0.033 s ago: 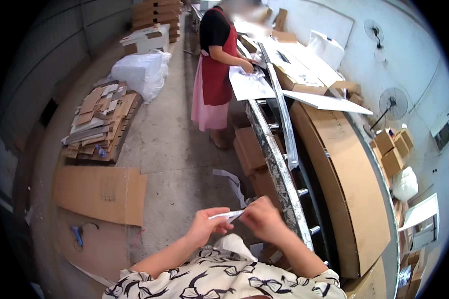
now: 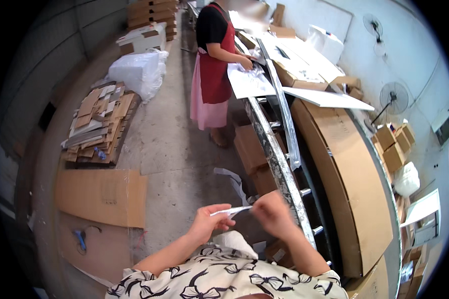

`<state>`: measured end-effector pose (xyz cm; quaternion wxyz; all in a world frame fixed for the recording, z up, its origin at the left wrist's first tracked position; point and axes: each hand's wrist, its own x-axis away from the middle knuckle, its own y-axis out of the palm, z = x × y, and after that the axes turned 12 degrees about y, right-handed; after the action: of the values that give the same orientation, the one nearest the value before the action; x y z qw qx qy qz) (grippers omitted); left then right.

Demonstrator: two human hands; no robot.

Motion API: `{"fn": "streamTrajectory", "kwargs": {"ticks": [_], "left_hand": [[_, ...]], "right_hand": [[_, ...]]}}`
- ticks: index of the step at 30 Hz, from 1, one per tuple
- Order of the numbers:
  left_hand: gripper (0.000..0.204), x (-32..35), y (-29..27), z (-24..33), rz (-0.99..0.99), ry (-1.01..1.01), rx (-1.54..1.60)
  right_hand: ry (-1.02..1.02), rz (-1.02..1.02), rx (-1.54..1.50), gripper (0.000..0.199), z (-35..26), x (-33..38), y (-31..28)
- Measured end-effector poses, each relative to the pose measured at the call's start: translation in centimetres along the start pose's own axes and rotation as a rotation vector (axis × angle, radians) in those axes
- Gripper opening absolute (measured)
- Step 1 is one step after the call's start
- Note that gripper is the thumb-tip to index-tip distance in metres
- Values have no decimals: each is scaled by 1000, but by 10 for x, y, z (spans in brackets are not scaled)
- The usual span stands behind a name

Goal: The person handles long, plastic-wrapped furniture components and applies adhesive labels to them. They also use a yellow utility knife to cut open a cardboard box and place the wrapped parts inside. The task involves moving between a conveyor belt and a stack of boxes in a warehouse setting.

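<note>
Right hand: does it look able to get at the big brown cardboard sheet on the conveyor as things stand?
Probably not right away: the right hand and left hand both pinch a thin white strip, and a metal rail stands before the cardboard sheet.

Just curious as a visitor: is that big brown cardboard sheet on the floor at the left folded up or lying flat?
Lying flat: the cardboard sheet is spread open on the concrete floor.

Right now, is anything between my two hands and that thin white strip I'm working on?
Nothing visible. The left hand and right hand each pinch an end of the white strip, held in the air beside the conveyor rail.
</note>
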<state>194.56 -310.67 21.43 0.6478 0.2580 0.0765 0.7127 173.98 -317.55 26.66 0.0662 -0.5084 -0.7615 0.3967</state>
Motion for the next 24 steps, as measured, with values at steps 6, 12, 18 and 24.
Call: {"fn": "streamTrajectory", "kwargs": {"ticks": [6, 12, 18, 24], "left_hand": [[34, -151, -39, 21, 59, -31, -35], [35, -301, -55, 83, 121, -27, -67], [36, -440, -29, 122, -58, -95, -128], [33, -592, -11, 141, -249, -163, -118]], "right_hand": [[604, 653, -458, 54, 179, -46, -25], [913, 539, -284, 78, 241, -150, -39], [1043, 533, -365, 79, 263, -189, -40], [939, 859, -71, 61, 273, -272, -19]]}}
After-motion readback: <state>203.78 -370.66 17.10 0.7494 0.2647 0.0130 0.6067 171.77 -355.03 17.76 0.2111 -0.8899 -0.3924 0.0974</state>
